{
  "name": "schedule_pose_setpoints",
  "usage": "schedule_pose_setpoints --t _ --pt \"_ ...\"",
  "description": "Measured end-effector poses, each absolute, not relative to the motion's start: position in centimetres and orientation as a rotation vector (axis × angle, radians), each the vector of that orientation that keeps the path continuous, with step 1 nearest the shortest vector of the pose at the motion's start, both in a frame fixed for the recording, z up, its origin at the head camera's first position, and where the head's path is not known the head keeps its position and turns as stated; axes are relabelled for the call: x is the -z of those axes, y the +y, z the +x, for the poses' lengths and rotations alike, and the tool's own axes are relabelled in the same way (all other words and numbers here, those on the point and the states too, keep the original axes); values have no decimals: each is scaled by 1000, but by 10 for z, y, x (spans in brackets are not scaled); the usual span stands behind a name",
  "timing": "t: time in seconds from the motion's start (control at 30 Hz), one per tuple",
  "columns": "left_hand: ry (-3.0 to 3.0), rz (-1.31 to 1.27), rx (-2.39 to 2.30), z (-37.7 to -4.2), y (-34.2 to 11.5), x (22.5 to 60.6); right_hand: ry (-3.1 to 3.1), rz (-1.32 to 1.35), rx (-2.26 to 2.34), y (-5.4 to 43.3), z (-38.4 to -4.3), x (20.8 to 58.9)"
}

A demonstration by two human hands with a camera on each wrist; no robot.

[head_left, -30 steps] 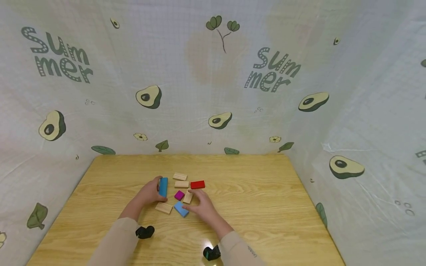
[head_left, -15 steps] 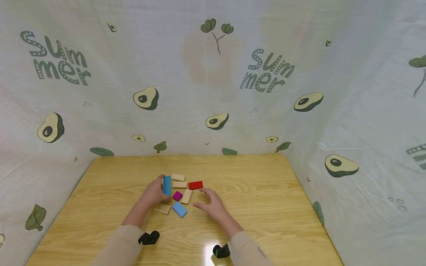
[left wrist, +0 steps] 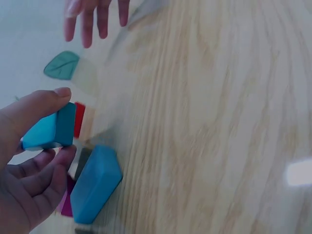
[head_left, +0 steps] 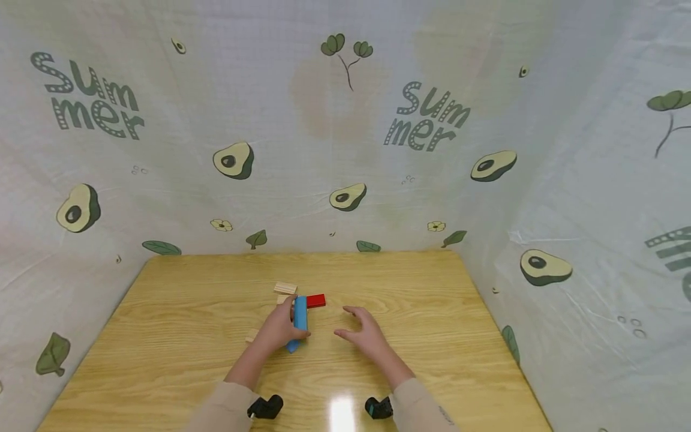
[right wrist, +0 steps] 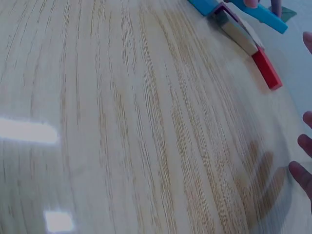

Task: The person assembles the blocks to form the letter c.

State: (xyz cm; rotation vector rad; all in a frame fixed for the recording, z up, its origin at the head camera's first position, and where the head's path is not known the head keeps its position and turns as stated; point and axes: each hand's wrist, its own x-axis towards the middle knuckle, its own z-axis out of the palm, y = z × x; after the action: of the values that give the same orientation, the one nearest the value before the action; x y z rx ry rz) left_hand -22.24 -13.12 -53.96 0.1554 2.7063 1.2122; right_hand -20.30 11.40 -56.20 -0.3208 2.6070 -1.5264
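Note:
My left hand (head_left: 278,327) holds a long blue block (head_left: 300,313), thumb at its near end and fingers at the far end. The left wrist view shows this block raised over the others. Beneath it lies a second blue block (left wrist: 95,185), mostly covered by the hand in the head view. A magenta block (left wrist: 67,197) peeks out beside that one. The red block (head_left: 315,301) lies just beyond the held block. To the right, my right hand (head_left: 367,336) hovers over the table with thumb and fingers spread, holding nothing; only its fingertips (right wrist: 301,175) enter the right wrist view.
Plain wooden blocks (head_left: 285,288) lie behind the left hand, and another plain block (head_left: 251,336) is partly hidden by its wrist. The wooden table (head_left: 410,360) meets a printed cloth (head_left: 345,150) at the back and sides. Black devices (head_left: 266,407) sit on both wrists.
My left hand has carried the long blue block rightward over the other blocks. My right hand has drawn away to the right from the smaller blue block. The view has shifted slightly.

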Motion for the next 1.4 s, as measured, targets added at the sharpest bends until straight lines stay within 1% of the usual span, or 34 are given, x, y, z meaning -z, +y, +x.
schedule_pose_setpoints --t 0.2,0.73,1.0,1.4 --pt "2738 240 -1211 -215 -109 544 2632 -298 1505 133 -201 565" --pt "2729 271 -1151 -209 -67 561 2674 -250 1451 164 -194 565" --pt "2760 307 -1076 -211 -54 567 2703 -277 1397 177 -195 565" --pt "2772 264 -958 -218 -41 567 2736 -333 1326 185 -196 566"
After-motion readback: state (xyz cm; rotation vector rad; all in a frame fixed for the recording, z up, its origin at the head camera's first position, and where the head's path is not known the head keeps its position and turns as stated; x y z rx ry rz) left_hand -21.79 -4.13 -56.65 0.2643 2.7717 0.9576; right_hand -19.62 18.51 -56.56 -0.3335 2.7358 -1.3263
